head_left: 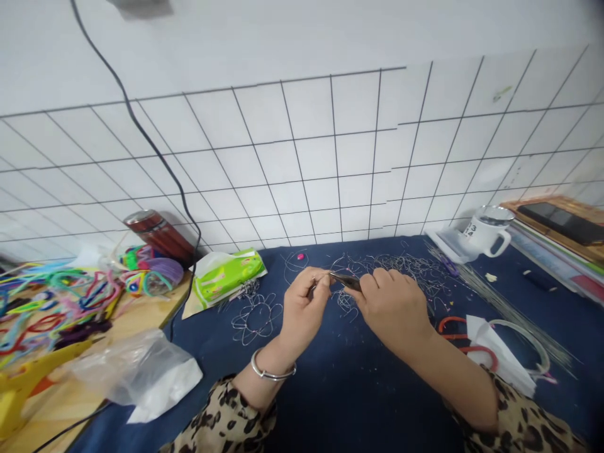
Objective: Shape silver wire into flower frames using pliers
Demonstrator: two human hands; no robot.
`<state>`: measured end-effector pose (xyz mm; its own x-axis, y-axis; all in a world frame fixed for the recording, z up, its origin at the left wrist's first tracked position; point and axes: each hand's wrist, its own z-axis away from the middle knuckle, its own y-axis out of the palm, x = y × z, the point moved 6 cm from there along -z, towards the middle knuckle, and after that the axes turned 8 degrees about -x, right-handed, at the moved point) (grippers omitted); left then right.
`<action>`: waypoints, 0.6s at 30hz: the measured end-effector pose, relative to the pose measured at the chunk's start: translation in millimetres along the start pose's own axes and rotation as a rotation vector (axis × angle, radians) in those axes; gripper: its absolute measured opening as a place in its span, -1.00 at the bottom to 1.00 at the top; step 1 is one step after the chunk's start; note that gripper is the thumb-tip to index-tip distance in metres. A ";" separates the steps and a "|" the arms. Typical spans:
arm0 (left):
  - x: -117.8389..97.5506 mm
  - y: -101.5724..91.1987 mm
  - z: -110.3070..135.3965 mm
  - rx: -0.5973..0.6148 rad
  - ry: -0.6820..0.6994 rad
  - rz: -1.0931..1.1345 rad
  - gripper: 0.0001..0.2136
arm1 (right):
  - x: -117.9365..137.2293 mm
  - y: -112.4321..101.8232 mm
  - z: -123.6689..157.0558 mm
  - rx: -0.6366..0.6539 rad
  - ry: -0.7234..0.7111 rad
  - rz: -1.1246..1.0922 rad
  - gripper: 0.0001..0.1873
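The right hand [396, 311] is angling in over the cloth [358, 390], its fingers curling around and gripping the pliers [346, 281]. These are pointing left, their tip lying at the left hand [304, 308], whose thumb and finger are pinching together; what lies between is too small to tell. Wires [406, 267] are crowding just beyond the pliers, a wire flower [257, 321] is resting beside the left hand, and a mug [486, 231] is standing well to the right.
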<state>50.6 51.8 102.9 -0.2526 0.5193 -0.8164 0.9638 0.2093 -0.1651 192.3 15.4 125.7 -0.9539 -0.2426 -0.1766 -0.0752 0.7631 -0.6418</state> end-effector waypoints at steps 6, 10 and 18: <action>-2.9 -3.5 2.0 -0.049 -0.038 0.065 -0.85 | 7.0 -5.2 -2.5 -0.002 0.030 0.020 -0.64; -3.7 -6.9 2.2 -0.052 -0.050 0.078 -0.86 | 8.3 -11.5 -3.2 -0.006 0.028 0.037 -0.64; -10.9 -11.5 1.7 -0.032 -0.001 0.049 -0.87 | 9.1 -23.0 -4.4 -0.012 0.025 0.031 -0.65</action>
<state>42.4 42.3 112.7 -0.2054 0.5287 -0.8236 0.9717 0.2102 -0.1074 184.1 -1.8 142.2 -0.9629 -0.2033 -0.1777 -0.0483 0.7770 -0.6276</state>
